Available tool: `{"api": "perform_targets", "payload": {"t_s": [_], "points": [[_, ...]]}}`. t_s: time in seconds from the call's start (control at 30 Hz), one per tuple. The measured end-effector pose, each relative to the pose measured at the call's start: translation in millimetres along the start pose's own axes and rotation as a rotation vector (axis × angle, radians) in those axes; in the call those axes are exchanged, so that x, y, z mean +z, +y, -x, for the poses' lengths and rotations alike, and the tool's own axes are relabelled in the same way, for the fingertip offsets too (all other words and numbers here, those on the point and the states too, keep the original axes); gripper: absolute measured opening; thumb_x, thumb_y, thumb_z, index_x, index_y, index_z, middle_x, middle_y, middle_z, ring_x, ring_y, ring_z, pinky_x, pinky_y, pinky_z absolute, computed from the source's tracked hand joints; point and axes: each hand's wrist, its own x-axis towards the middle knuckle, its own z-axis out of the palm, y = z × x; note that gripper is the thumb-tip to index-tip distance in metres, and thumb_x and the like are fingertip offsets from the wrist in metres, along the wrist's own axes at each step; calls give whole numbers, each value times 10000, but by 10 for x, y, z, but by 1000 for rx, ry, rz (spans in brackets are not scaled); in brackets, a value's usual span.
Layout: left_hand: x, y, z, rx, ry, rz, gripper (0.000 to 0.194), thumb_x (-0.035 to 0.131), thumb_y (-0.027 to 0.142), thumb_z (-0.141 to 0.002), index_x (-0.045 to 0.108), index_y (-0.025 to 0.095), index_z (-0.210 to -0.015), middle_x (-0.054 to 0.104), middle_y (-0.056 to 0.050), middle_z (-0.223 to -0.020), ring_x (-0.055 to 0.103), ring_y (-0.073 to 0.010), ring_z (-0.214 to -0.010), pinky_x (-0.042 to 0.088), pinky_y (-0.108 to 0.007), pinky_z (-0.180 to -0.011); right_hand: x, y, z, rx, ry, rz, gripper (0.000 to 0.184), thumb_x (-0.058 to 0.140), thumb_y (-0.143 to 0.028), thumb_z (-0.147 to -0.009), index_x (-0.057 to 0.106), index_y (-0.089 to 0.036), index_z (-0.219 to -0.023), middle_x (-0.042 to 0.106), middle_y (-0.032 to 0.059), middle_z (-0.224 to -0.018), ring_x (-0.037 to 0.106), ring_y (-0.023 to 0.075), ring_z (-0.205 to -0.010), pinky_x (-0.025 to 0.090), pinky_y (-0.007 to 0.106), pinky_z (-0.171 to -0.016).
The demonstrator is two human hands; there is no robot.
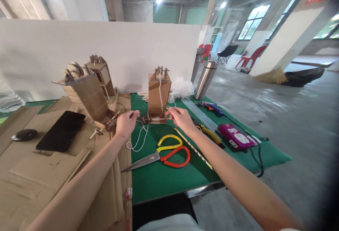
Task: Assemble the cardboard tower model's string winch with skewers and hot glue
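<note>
A small upright cardboard model stands on the green table, with cardboard discs on a stick at its top. A white string runs down its front to a wooden stick across its base. At this stick's right end, my right hand has its fingertips pinched. My left hand is closed in a pinch to the model's left, where loose white string trails from close by its fingertips onto the table. Scissors with yellow and red handles lie in front.
Two more cardboard models stand at left, near a black phone and a mouse on cardboard. Rightward lie pliers, a tape measure, glue sticks, a glue gun, a purple box and a steel flask.
</note>
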Motion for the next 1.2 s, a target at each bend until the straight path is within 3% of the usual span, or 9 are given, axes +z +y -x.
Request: {"api": "perform_targets", "payload": {"t_s": [0.1, 0.2, 0.33, 1.2], "points": [[25, 21, 41, 32, -92, -274, 282, 536, 294, -814, 653, 203, -1053, 730, -45, -989, 655, -221, -963, 480, -324, -853, -24, 141, -54, -133, 99, 402, 143, 521, -269, -797, 628, -173, -794, 607, 40, -791, 577, 157, -727, 440, 262, -671], [72, 26, 65, 54, -189, -320, 400, 571, 257, -786, 577, 179, -1177, 708, -44, -1075, 633, -219, -1025, 466, -325, -901, -21, 226, -73, -110, 19, 539, 169, 553, -191, -757, 614, -167, -913, 614, 76, -957, 594, 172, -843, 448, 282, -768], [96, 5, 57, 87, -218, -320, 424, 601, 251, -776, 559, 165, -1189, 697, -56, -1101, 633, -213, -1020, 473, -321, -888, 16, 222, -56, -19, -101, 548, 167, 564, -185, -770, 602, -167, -932, 658, 59, -918, 609, 167, -813, 447, 273, -747], [120, -22, 36, 110, -191, -240, 281, 622, 237, -766, 589, 198, -1042, 713, -27, -999, 647, -186, -943, 488, -309, -845, 29, 215, -56, 6, -131, 668, 111, 521, -193, -810, 622, -201, -855, 703, 41, -898, 639, 175, -835, 428, 242, -729]]}}
